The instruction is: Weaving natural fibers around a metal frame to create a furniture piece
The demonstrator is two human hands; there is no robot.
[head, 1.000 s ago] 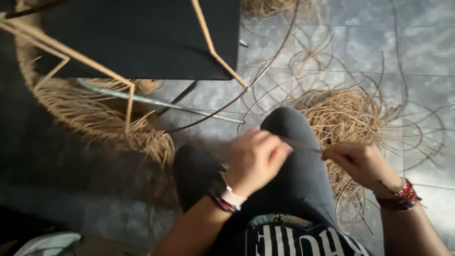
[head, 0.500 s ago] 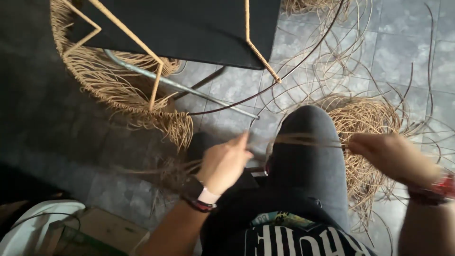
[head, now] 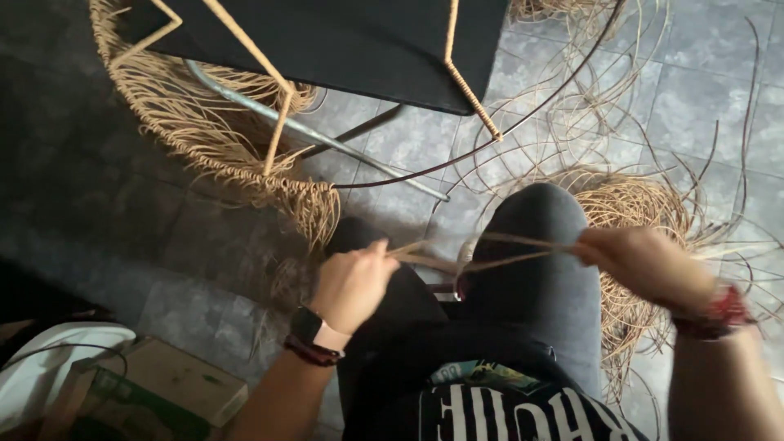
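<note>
Above your lap, your two hands hold thin tan rattan strands point(head: 490, 251) stretched taut between them, crossing over your raised knee point(head: 535, 245) in dark trousers. Your left hand point(head: 353, 284) sits just left of the knee, its fingers curled together and pinched on the near ends of the strands; a dark watch and a band circle that wrist. Your right hand point(head: 645, 263) is out beyond the knee on the other side, blurred, but its fingers look folded shut around the far ends; a red bracelet point(head: 712, 312) sits at its wrist. The strands fan slightly: they lie close together at your left fingers and split into two or three lines toward the right.

Ahead of you stands a metal-framed chair point(head: 343, 33) with a dark seat panel, tan wrapped rods point(head: 465, 82) running along it and a bare grey tube point(head: 310, 131) slanting below. A half-woven curved panel with a loose fringe point(head: 220, 147) hangs at its left side. A heap of loose rattan point(head: 637, 212) lies on the grey tiled floor point(head: 702, 106) just behind your right hand, with long single strands looping away over the tiles. At your lower left sit a cardboard box point(head: 163, 384) and a white object point(head: 49, 367), partly in shadow.
</note>
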